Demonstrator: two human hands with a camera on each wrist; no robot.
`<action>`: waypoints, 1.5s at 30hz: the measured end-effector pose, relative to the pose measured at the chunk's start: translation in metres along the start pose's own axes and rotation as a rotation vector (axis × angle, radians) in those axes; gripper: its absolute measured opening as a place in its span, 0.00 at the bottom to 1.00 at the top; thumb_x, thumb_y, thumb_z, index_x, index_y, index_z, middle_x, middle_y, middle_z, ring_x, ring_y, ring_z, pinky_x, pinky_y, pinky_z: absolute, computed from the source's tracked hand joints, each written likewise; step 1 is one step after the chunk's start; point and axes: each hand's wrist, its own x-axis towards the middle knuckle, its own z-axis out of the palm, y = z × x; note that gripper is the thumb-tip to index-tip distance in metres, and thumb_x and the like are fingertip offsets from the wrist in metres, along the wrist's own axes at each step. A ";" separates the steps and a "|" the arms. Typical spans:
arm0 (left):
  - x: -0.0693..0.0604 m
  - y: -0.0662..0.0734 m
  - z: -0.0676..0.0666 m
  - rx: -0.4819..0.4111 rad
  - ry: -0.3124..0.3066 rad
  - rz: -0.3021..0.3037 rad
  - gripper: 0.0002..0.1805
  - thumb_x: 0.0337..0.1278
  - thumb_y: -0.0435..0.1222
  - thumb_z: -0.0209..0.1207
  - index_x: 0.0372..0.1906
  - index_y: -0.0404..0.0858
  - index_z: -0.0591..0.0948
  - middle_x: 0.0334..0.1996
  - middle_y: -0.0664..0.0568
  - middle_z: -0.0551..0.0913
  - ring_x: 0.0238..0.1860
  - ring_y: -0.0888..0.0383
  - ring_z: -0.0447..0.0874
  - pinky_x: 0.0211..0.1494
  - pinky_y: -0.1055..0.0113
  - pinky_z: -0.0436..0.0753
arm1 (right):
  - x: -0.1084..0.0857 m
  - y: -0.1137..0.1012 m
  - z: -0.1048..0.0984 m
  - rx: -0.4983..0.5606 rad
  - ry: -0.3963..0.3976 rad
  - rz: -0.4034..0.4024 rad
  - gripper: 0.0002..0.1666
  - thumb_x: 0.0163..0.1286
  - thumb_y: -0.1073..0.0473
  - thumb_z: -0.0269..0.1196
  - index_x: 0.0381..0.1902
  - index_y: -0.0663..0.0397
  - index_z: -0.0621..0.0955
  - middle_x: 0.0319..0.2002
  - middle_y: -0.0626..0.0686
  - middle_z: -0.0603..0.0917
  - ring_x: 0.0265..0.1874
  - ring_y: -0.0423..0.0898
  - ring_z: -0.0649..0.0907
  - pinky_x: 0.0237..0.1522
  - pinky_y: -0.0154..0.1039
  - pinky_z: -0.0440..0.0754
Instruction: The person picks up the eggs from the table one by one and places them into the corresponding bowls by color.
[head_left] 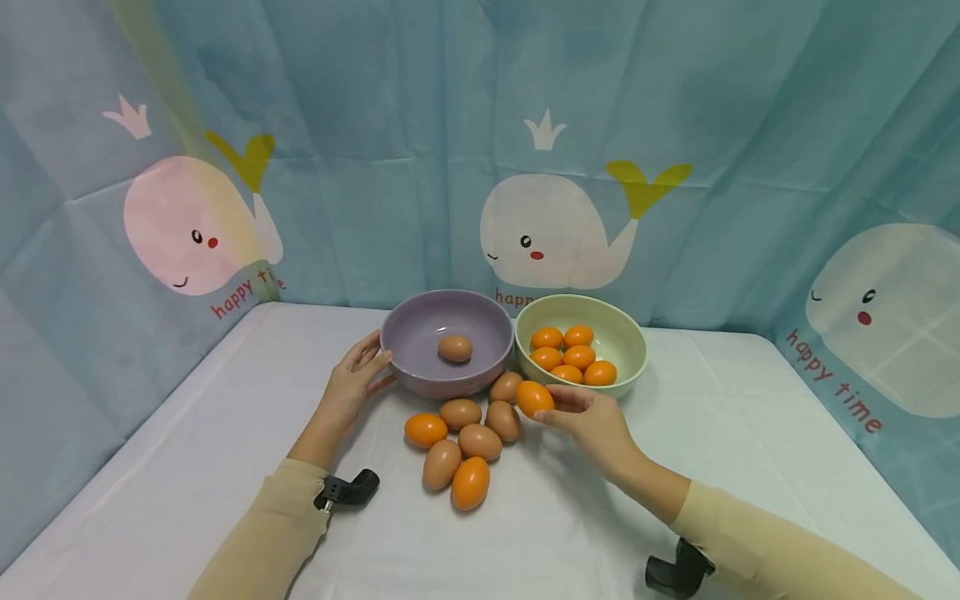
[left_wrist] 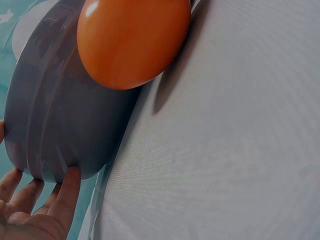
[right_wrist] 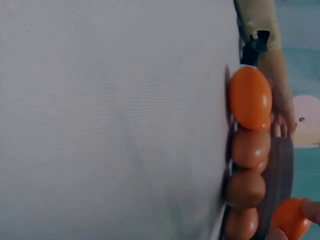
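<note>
1. Currently, the right hand pinches an orange egg between thumb and fingertips; it seems raised above the table, in front of the green bowl with its six orange eggs.
2. The left hand has its fingers a little spread, tips against the outer wall of the purple bowl, which contains one brown egg.
3. Five brown eggs and two orange ones lie clustered before the bowls.
4. The held egg is probably light and stiff; its glossy shell could slip, and may be brittle.
5. A gentle pinch around its widest part should suit it, rather than one near the tapered ends.
</note>
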 end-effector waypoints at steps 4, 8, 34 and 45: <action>0.000 0.001 0.000 -0.003 -0.009 -0.001 0.37 0.74 0.41 0.53 0.80 0.44 0.52 0.81 0.51 0.51 0.77 0.50 0.59 0.70 0.57 0.77 | -0.001 -0.010 -0.006 0.004 -0.011 -0.005 0.31 0.62 0.53 0.72 0.62 0.59 0.80 0.57 0.58 0.85 0.57 0.49 0.83 0.61 0.43 0.83; 0.001 0.001 0.000 -0.007 -0.006 -0.005 0.37 0.74 0.41 0.53 0.80 0.44 0.52 0.81 0.51 0.51 0.78 0.50 0.58 0.70 0.56 0.76 | 0.000 -0.021 -0.014 -0.003 0.000 -0.024 0.31 0.62 0.52 0.72 0.61 0.58 0.80 0.57 0.57 0.85 0.57 0.48 0.83 0.60 0.38 0.84; -0.001 0.001 0.000 -0.018 0.001 -0.023 0.36 0.75 0.41 0.52 0.80 0.45 0.52 0.80 0.52 0.51 0.78 0.51 0.58 0.72 0.55 0.75 | 0.055 -0.016 -0.052 -0.037 0.111 0.004 0.33 0.66 0.49 0.68 0.65 0.58 0.77 0.64 0.59 0.80 0.61 0.51 0.79 0.48 0.21 0.83; -0.002 0.001 0.000 -0.017 0.003 -0.021 0.36 0.74 0.41 0.53 0.80 0.45 0.52 0.80 0.52 0.51 0.77 0.52 0.59 0.71 0.55 0.75 | 0.081 -0.005 -0.057 -0.068 0.160 0.014 0.31 0.67 0.51 0.67 0.64 0.58 0.78 0.63 0.60 0.81 0.63 0.52 0.77 0.65 0.40 0.79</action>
